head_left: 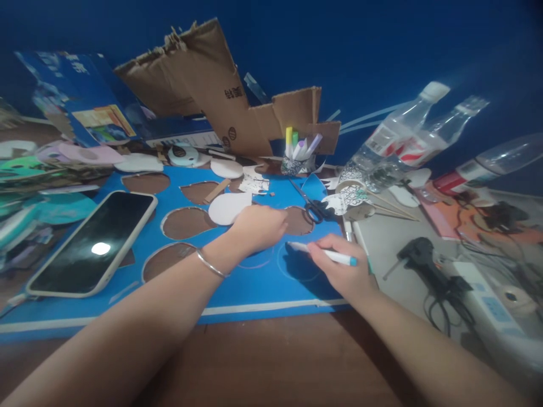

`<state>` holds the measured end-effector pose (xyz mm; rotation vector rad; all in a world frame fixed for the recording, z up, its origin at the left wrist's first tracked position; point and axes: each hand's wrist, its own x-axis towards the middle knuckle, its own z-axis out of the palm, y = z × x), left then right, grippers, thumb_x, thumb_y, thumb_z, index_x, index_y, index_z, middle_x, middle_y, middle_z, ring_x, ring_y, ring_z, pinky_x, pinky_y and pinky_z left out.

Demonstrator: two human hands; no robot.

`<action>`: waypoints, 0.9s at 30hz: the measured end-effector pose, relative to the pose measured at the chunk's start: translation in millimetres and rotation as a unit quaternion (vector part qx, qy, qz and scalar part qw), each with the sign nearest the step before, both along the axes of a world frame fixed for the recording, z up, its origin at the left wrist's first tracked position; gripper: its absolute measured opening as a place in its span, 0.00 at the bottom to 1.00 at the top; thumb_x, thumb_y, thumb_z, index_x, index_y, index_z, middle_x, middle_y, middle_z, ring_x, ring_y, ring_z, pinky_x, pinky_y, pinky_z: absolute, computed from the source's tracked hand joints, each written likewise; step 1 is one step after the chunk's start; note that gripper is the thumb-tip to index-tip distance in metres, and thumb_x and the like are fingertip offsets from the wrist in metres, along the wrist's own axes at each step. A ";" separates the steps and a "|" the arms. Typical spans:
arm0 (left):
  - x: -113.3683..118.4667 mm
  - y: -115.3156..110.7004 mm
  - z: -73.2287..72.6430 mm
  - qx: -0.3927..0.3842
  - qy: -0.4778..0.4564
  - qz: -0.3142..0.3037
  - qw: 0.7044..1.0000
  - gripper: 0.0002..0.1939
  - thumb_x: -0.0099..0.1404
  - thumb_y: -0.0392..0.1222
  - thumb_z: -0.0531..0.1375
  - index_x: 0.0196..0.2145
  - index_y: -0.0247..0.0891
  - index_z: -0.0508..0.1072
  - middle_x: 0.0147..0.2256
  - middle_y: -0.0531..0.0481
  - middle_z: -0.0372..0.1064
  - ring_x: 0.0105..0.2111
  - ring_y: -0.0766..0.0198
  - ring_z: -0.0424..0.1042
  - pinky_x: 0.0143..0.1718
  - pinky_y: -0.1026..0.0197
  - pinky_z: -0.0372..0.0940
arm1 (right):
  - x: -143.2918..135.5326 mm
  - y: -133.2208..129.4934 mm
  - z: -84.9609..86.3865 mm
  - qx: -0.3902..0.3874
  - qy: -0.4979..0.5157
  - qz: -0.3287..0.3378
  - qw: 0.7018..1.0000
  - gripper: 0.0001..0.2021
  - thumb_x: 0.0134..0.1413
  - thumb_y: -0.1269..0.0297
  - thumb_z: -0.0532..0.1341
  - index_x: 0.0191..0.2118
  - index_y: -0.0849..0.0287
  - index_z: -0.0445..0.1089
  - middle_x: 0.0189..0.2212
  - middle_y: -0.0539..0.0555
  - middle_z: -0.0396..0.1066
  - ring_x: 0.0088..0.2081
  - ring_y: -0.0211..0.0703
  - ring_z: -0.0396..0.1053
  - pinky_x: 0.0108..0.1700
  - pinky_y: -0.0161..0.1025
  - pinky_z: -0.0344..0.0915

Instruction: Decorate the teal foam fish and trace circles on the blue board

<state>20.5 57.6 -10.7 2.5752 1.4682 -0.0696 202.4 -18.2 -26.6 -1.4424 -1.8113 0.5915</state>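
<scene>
My right hand (345, 271) grips a white marker (335, 256) with a teal end, its dark tip pointing left, over the blue board (263, 288). Below the tip, a faint round outline (292, 277) shows on the board, partly in shadow. My left hand (261, 227), a silver bangle on its wrist, is closed with its fingertips hidden; whether it holds anything cannot be made out. Right behind that hand is a white teardrop-shaped cutout (227, 209). Several teardrop-shaped holes (186, 224) in the board show brown beneath.
A phone (97, 243) lies on the board's left side. Scissors (311, 206) and a cup of markers (294, 164) stand behind my hands. To the right are plastic bottles (399, 135), a black glue gun (418, 260) and a power strip (487, 299). Torn cardboard (199, 79) leans behind.
</scene>
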 end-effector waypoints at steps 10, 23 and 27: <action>0.3 -0.7 1.1 -0.002 -0.005 0.006 1.000 0.21 0.65 0.47 0.41 0.37 0.37 0.71 0.27 0.44 0.69 0.28 0.58 0.70 0.28 0.60 0.61 | -1.0 -1.3 0.4 0.009 -0.019 0.027 0.999 0.10 0.51 0.57 0.58 0.25 0.56 0.68 0.22 0.50 0.69 0.24 0.38 0.65 0.27 0.34 0.60; 0.5 -1.1 0.6 -0.004 -0.005 0.004 1.000 0.21 0.65 0.46 0.41 0.37 0.36 0.71 0.28 0.43 0.70 0.29 0.58 0.69 0.29 0.60 0.61 | -0.1 -3.1 -1.3 0.061 -0.054 0.028 0.996 0.08 0.51 0.60 0.59 0.25 0.56 0.68 0.22 0.50 0.68 0.23 0.38 0.64 0.27 0.35 0.61; 0.2 -0.8 0.9 -0.009 -0.005 0.003 1.000 0.20 0.64 0.46 0.43 0.38 0.37 0.71 0.28 0.44 0.70 0.29 0.58 0.70 0.29 0.60 0.61 | 1.1 -5.0 -3.0 0.057 -0.059 -0.031 0.996 0.11 0.52 0.61 0.58 0.21 0.56 0.65 0.16 0.48 0.63 0.19 0.35 0.59 0.22 0.34 0.56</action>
